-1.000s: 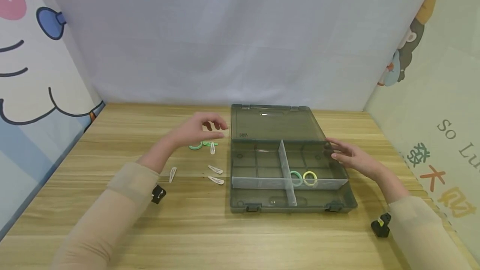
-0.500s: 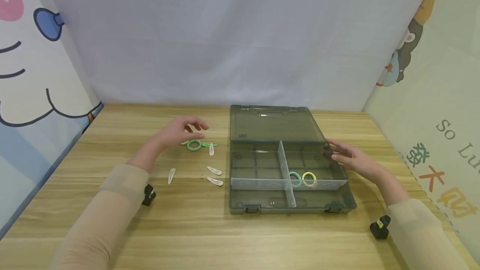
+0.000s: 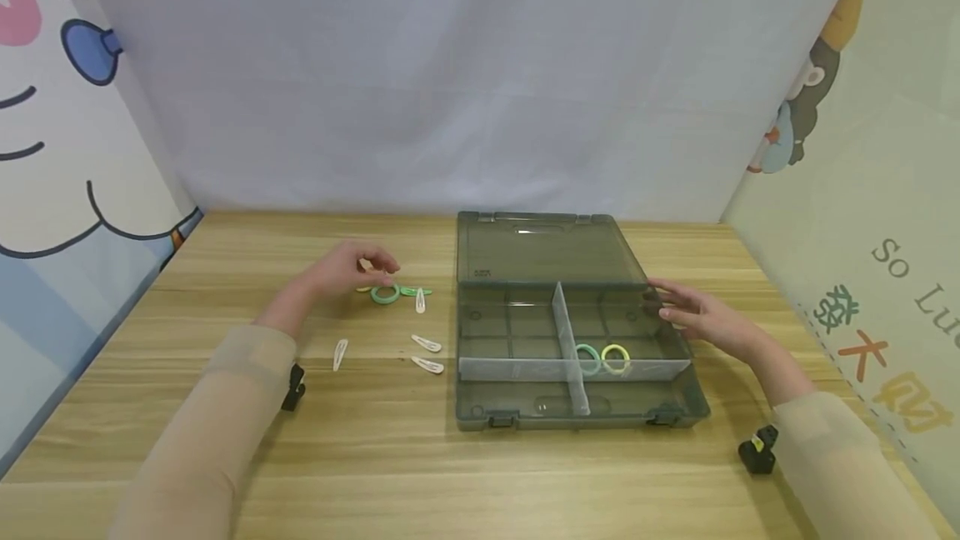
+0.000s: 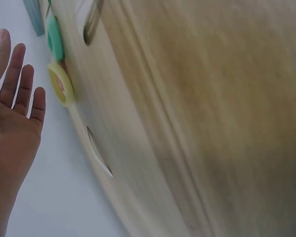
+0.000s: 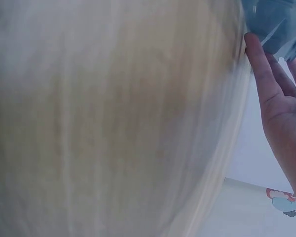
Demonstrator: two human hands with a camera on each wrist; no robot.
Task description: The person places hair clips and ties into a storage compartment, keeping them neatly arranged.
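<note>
In the head view my left hand (image 3: pixel 352 267) hovers over the left part of the table, thumb and fingers apart. Its fingertips are close above a green hair tie (image 3: pixel 385 295). A yellow hair tie (image 4: pixel 61 85) lies beside it, mostly hidden by the hand in the head view. My right hand (image 3: pixel 701 317) rests against the right side of a grey see-through divided box (image 3: pixel 517 422), its lid laid back. In the right wrist view, its fingers (image 5: pixel 261 64) extend straight along the box wall. One green and one yellow ring (image 3: pixel 616 359) lie in the box's right rear compartment.
A green hair clip (image 3: pixel 415 292) and a white hair clip (image 3: pixel 420 301) lie right of the green tie. Two white clips (image 3: pixel 427 365) are nearer the box, and another white clip (image 3: pixel 341 354) sits further left. Pale dividers (image 3: pixel 517 369) cross the box.
My left hand has moved left and down, away from the box and towards the green hair tie. The right hand has stayed at the box's side.
</note>
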